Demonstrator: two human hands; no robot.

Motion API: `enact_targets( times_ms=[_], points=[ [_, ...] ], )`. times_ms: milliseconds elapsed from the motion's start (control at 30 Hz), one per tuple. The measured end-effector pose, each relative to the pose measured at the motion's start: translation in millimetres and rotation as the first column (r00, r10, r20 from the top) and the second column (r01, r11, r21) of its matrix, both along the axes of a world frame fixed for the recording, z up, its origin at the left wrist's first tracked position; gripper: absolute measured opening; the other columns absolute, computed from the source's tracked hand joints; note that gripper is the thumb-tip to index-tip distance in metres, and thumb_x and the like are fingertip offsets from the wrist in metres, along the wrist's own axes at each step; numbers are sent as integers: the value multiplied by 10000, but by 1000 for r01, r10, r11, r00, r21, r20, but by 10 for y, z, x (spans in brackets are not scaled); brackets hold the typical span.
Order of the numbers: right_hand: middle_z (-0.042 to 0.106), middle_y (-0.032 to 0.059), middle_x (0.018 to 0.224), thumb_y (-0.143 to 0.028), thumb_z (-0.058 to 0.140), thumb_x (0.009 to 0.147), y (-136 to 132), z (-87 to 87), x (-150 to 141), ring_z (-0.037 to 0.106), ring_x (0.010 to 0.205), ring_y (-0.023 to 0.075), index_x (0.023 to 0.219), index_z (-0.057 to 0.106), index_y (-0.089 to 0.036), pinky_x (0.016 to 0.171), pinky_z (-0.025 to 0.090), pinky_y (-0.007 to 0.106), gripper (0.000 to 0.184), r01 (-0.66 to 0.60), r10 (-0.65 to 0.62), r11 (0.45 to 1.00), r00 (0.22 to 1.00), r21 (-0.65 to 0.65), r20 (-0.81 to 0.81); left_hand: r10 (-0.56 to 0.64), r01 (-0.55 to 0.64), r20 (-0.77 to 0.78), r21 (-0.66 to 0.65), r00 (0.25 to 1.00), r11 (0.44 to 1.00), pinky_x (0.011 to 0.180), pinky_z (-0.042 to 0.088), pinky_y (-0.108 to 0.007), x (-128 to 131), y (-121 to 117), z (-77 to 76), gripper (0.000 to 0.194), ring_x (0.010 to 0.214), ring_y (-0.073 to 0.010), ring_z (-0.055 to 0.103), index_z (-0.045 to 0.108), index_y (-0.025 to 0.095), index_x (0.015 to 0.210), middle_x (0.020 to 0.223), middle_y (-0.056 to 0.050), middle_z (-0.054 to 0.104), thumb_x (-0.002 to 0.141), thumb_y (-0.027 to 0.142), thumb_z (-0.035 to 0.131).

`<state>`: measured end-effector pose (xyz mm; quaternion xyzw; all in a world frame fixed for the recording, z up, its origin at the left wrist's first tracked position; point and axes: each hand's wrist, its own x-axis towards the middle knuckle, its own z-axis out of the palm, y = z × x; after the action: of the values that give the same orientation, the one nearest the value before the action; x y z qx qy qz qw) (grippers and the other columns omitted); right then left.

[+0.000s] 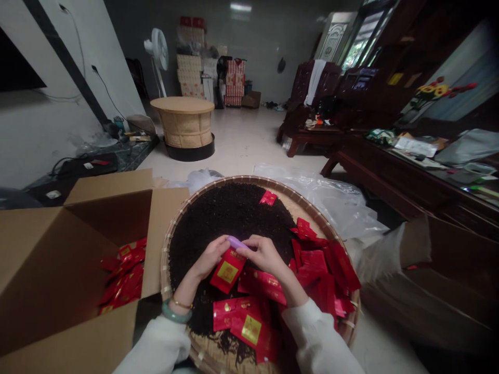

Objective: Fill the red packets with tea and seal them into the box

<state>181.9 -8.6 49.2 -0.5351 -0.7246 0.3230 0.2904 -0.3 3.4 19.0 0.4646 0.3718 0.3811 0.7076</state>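
Observation:
My left hand (212,257) and my right hand (265,254) meet above a round woven bamboo tray (307,196). Both are closed at the top edge of a red packet (227,271) with a gold square on its front. A small, long purple object (236,242) lies along that edge, its kind unclear; the fingers of my right hand grip one end, and left fingertips touch the other. Dark, dried loose leaves (218,208), looking like tea, cover much of the tray. Several red packets (312,265) are heaped at its right, and others lie under my hands.
An open cardboard box (35,275) at the left holds red packets (127,270). Clear plastic sheeting (319,200) lies behind the tray, and another open box (440,275) stands at the right. Beyond are a round table (183,105), a fan (159,49) and dark wooden furniture (362,171).

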Motion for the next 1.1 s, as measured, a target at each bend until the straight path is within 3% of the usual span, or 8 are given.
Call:
enact_targets(
  times_ms=[100, 167, 400, 1100],
  points=[
    [622, 14, 670, -365, 649, 815, -14, 31, -35, 542, 626, 129, 835, 769, -197, 571, 345, 224, 207, -48, 48, 999, 998, -5, 34, 52, -22, -200, 149, 978, 989, 601, 407, -225, -12, 17, 31, 381, 637, -128, 526, 594, 139, 760, 679, 18, 583, 667, 492, 705],
    [619, 13, 668, -357, 651, 814, -20, 51, -50, 540, 626, 128, 829, 768, -191, 568, 340, 222, 204, -62, 63, 998, 997, -11, 46, 60, -9, -252, 197, 966, 980, 584, 387, -226, -23, 23, 57, 350, 612, -125, 496, 590, 138, 722, 640, 23, 559, 674, 470, 688],
    [655, 23, 716, -352, 648, 817, -41, 55, -49, 562, 649, 133, 875, 763, -183, 587, 358, 222, 213, -65, 66, 997, 997, -45, 42, 22, 42, -260, 238, 965, 970, 589, 375, -229, -37, 30, 89, 316, 618, -133, 480, 606, 139, 705, 633, 13, 552, 692, 452, 648],
    [658, 32, 720, -338, 651, 815, -56, 64, -53, 572, 654, 142, 849, 767, -166, 586, 354, 226, 210, -54, 56, 996, 998, -72, 26, 5, 50, -238, 222, 971, 974, 613, 366, -232, -39, 33, 49, 286, 618, -129, 464, 613, 142, 709, 640, 18, 541, 713, 427, 633]
  ],
)
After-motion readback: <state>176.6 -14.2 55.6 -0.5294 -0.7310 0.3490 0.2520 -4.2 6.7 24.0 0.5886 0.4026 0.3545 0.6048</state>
